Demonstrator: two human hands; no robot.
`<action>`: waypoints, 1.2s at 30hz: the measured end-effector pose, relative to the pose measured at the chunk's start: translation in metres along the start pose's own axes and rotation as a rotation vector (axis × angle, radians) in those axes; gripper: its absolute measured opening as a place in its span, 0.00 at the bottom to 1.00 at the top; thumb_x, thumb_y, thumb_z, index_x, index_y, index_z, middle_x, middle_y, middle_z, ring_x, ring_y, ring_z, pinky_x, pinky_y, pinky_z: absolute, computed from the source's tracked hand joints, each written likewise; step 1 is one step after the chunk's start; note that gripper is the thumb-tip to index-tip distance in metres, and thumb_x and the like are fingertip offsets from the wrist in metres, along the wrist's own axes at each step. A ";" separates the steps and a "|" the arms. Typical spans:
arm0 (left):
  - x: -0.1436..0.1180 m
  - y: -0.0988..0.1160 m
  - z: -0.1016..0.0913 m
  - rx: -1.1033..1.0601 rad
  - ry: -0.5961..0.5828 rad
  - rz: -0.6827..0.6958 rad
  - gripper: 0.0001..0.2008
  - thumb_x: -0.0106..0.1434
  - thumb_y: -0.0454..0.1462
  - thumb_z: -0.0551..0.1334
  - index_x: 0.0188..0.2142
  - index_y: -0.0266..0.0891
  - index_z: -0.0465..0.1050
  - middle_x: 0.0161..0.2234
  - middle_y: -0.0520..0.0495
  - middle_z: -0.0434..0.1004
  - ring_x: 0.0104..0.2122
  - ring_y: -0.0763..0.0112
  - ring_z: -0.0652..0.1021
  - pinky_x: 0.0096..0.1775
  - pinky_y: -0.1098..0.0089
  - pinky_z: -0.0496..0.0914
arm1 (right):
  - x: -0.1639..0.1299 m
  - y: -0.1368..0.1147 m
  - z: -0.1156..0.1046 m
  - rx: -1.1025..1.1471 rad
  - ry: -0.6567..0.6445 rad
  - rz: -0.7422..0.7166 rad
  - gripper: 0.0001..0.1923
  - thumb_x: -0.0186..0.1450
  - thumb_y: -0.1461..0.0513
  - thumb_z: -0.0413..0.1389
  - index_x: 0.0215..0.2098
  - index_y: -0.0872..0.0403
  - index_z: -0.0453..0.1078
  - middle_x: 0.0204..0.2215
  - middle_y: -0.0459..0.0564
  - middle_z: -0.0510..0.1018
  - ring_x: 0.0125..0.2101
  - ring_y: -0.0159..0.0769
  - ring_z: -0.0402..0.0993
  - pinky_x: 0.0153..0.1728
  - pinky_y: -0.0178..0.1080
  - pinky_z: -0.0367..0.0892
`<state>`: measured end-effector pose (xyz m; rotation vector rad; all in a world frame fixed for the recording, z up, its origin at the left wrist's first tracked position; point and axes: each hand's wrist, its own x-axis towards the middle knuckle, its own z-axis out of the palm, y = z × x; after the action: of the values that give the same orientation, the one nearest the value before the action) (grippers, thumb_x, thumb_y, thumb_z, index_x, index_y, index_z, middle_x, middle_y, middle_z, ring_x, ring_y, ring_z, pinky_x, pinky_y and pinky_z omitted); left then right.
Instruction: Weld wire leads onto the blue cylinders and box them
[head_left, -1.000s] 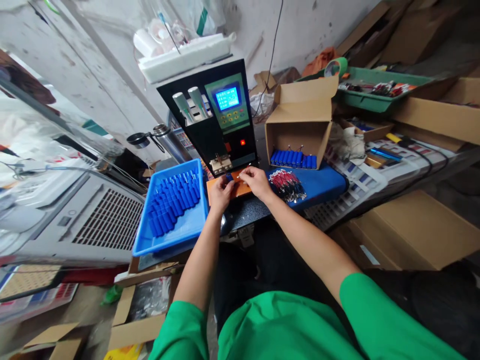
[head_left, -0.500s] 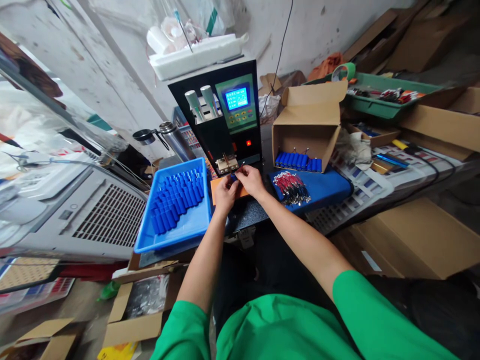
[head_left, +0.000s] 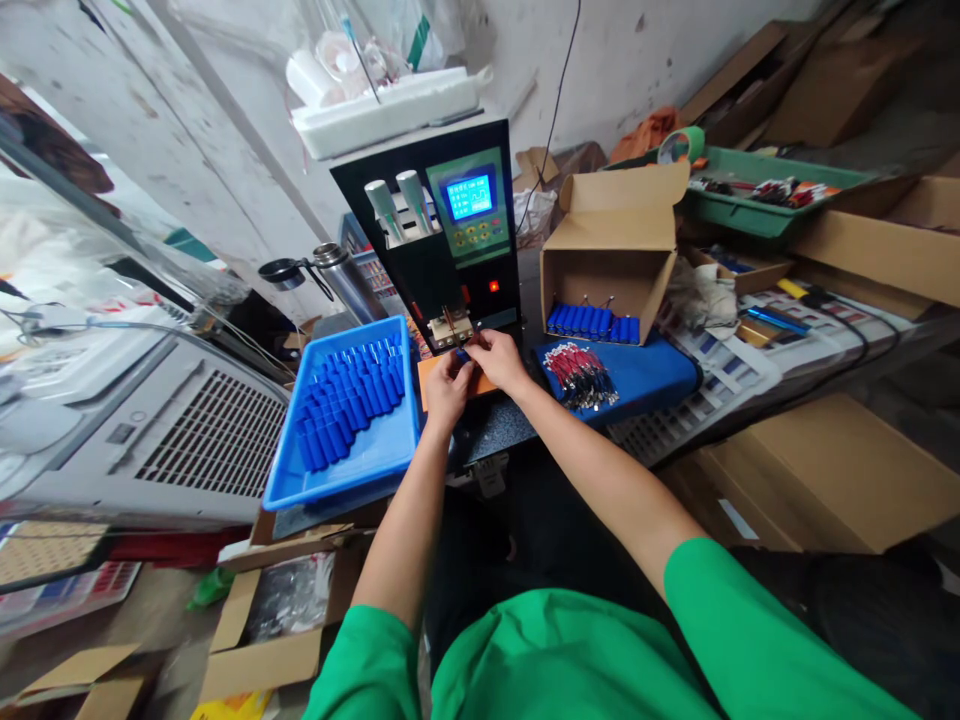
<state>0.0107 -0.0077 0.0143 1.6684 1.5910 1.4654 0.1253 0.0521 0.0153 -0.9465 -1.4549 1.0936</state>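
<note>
My left hand [head_left: 447, 381] and my right hand [head_left: 498, 360] meet under the electrode head of a black spot welder [head_left: 442, 235]. Together they pinch a small blue battery cell [head_left: 463, 354] over an orange pad [head_left: 431, 372]. My right fingers also hold a thin wire lead at the cell's end. A blue tray [head_left: 390, 455] of several blue cells lies just left of my left hand. A bundle of red and black wire leads [head_left: 580, 375] lies on a blue mat [head_left: 651, 372] right of my right hand.
An open cardboard box [head_left: 611, 240] with a row of blue cells stands behind the mat. A steel flask [head_left: 343, 280] is left of the welder. A green tray [head_left: 757, 190] and cardboard boxes [head_left: 832, 470] crowd the right; a grey vented unit [head_left: 180, 440] sits left.
Both hands have shifted slightly up and toward the welder's electrodes, bringing the cell under the head. The view moved a little.
</note>
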 end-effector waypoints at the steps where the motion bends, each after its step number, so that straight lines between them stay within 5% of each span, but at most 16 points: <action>1: 0.000 0.000 0.000 0.005 0.010 0.005 0.04 0.62 0.36 0.63 0.36 0.37 0.75 0.29 0.50 0.76 0.29 0.72 0.73 0.35 0.71 0.67 | 0.000 0.000 0.000 -0.002 0.000 -0.001 0.09 0.62 0.57 0.58 0.27 0.53 0.70 0.25 0.45 0.77 0.29 0.35 0.71 0.32 0.35 0.65; 19: -0.001 -0.002 0.003 -0.065 0.026 0.001 0.09 0.62 0.36 0.64 0.41 0.37 0.77 0.36 0.46 0.82 0.35 0.67 0.79 0.42 0.67 0.75 | -0.008 0.005 -0.011 0.048 -0.038 -0.031 0.07 0.61 0.57 0.59 0.31 0.54 0.72 0.30 0.48 0.80 0.33 0.37 0.74 0.38 0.38 0.68; 31: 0.001 -0.002 0.002 0.015 0.022 -0.004 0.09 0.60 0.41 0.65 0.37 0.38 0.77 0.31 0.49 0.80 0.30 0.69 0.76 0.37 0.69 0.72 | -0.009 0.012 -0.023 -0.036 -0.054 -0.018 0.14 0.59 0.54 0.58 0.21 0.53 0.66 0.18 0.43 0.69 0.25 0.32 0.63 0.28 0.35 0.57; 36: -0.004 0.002 -0.009 -0.060 0.110 -0.036 0.14 0.62 0.46 0.63 0.40 0.38 0.78 0.39 0.44 0.82 0.39 0.65 0.80 0.43 0.66 0.74 | -0.010 0.014 -0.024 0.028 -0.045 -0.013 0.16 0.57 0.51 0.57 0.20 0.52 0.65 0.17 0.43 0.66 0.25 0.32 0.62 0.26 0.35 0.56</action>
<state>0.0050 -0.0149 0.0174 1.5427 1.6083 1.5955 0.1512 0.0496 0.0002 -0.8968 -1.4762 1.1296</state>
